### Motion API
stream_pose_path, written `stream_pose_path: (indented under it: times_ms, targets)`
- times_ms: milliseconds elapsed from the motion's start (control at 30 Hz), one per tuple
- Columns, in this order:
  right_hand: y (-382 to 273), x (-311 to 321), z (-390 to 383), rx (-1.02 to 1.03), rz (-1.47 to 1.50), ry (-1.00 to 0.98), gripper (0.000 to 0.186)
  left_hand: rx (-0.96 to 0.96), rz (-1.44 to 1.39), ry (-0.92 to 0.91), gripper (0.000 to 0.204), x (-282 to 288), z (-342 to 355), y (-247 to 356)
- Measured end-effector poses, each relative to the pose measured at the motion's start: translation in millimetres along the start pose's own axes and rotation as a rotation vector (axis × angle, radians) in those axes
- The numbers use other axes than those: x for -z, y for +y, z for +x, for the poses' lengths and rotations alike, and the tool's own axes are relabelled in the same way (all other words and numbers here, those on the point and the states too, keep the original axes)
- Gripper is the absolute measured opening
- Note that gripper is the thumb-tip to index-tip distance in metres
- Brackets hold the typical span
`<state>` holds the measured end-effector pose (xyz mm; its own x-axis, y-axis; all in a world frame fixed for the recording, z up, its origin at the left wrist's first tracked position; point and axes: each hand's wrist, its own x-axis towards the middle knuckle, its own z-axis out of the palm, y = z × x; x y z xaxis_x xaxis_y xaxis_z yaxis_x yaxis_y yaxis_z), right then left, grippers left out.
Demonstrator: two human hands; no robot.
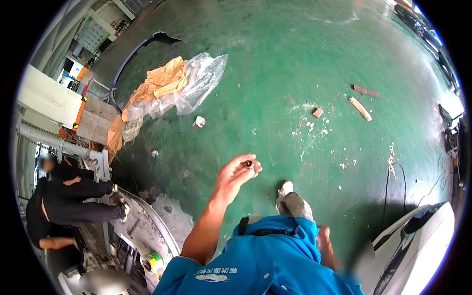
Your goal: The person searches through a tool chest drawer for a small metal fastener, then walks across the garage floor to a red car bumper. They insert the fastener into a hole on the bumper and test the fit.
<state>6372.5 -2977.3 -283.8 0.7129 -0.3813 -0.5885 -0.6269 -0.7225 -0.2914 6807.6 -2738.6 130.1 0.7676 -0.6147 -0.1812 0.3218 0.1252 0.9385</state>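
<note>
My left hand (235, 176) is held out in front of my body above the green floor, its fingers closed around a small dark round metal piece (248, 164). The end of that piece faces up and looks hollow, like a socket, but it is too small to be sure. My right hand (325, 237) hangs low beside my right hip, partly hidden by my blue shirt. Its fingers do not show clearly.
Crumpled brown paper (164, 78) and clear plastic sheeting (201, 81) lie ahead left, beside a long curved dark trim (120, 73). Wood pieces (360, 108) lie ahead right. A white car (423, 250) stands right. People in dark clothes (73, 201) are at left, near a can (152, 262).
</note>
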Motion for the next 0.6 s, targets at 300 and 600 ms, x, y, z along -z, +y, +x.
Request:
stream_pose_path:
  times_ms: [300,600]
  targets:
    - [-125,417,343,-0.065,0.837,0.253,0.013,-0.225,0.361,0.138,0.040,30,204,76]
    - [-86,421,535,0.089,-0.019,0.268,0.016,-0.103,0.179,0.035,0.035,84,511,98]
